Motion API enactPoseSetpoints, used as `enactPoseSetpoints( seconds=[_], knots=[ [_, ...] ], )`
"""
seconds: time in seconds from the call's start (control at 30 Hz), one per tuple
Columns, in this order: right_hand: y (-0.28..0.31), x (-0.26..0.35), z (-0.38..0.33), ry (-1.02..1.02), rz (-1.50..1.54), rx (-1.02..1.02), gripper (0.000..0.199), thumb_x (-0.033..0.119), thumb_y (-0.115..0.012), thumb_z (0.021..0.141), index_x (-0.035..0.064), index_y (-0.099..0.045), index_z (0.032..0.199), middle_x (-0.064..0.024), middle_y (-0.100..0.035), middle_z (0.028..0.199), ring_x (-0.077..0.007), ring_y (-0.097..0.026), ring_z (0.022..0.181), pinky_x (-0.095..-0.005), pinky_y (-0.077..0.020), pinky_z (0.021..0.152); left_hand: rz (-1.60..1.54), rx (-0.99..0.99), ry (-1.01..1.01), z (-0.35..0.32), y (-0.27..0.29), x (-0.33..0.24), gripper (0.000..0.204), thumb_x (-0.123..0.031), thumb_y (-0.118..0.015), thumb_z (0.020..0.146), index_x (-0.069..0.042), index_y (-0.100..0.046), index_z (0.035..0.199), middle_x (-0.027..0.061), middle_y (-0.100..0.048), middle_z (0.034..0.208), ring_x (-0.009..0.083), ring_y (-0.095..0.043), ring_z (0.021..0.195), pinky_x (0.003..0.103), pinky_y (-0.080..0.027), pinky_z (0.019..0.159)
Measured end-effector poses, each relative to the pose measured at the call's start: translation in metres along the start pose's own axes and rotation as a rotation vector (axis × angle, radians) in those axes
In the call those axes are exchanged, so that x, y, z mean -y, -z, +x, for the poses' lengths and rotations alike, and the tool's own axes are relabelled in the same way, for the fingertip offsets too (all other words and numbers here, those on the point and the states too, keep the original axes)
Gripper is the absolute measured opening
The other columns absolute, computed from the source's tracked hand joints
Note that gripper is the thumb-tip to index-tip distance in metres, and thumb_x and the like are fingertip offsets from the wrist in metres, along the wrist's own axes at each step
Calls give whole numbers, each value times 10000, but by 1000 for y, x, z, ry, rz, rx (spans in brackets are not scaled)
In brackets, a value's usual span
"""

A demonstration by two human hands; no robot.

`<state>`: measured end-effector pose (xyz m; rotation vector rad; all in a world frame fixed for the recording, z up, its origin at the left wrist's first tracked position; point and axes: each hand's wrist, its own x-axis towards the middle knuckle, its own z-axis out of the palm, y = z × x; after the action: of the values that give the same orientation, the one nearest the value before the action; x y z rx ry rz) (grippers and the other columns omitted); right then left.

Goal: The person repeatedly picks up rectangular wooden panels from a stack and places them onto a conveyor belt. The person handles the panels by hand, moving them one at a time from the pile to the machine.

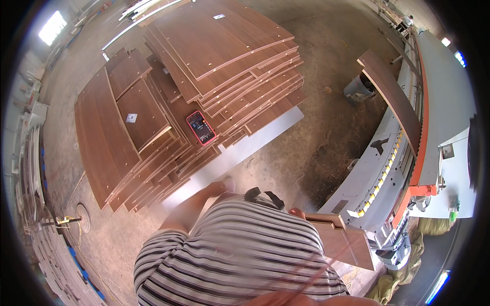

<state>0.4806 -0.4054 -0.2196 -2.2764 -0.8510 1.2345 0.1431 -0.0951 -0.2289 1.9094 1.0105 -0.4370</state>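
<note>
My left forearm reaches forward beside my striped shirt, with my left hand (218, 188) in front of my belly, close to the pale board under the brown panels. Its fingers are small and indistinct, so I cannot tell whether they are open or closed. Only a little of my right hand (297, 213) shows past my shirt, beside the corner of some brown wood panels (352, 247) at my right. Whether it grips them is hidden. Ahead stands a tall stack of brown panels (229, 38), with lower piles (104, 132) to its left. A red-cased phone (201, 128) lies on the panels between them.
A long grey machine (370, 163) with yellow marks and an orange edge runs along the right. One narrow brown board (390, 94) lies across it. Beside it stands a grey bucket (359, 87). Light strips (64, 260) are stacked at the lower left.
</note>
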Motion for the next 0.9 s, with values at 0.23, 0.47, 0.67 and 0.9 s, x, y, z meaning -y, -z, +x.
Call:
enactPoseSetpoints(
  seconds=[0.23, 0.47, 0.67, 0.9],
  knots=[
    [6, 0, -5, -37, 41, 5, 194, 181, -557, 853, 1, -612, 900, -103, -668, 755, -168, -662, 647, -298, -533, 588, 35, 87, -30, 15, -9, 8, 351, -350, -554, 817, -64, -642, 1001, 159, -642, 1014, 303, -607, 953, 355, -461, 851],
    [2, -20, -1, 55, 62, -15, 194, 179, -571, 850, -5, -611, 895, -110, -667, 745, -171, -659, 636, -296, -535, 578, -35, 70, -9, 7, -11, -7, 350, -354, -586, 808, -67, -643, 1000, 159, -643, 1015, 299, -613, 942, 355, -465, 846],
    [-32, -107, 32, -83, 340, 49, 199, 176, -567, 850, -13, -611, 892, -121, -663, 739, -174, -656, 638, -304, -537, 578, 65, 38, -112, 8, 3, -33, 334, -348, -586, 806, -63, -646, 969, 152, -648, 969, 255, -624, 896, 344, -477, 799],
    [10, -24, -22, -59, 211, -75, 197, 143, -531, 848, -34, -603, 895, -146, -654, 757, -214, -657, 625, -319, -541, 567, -154, 122, -195, 47, 14, -51, 297, -284, -541, 808, -14, -625, 900, 87, -631, 794, 147, -576, 700, 308, -456, 661]
  ],
)
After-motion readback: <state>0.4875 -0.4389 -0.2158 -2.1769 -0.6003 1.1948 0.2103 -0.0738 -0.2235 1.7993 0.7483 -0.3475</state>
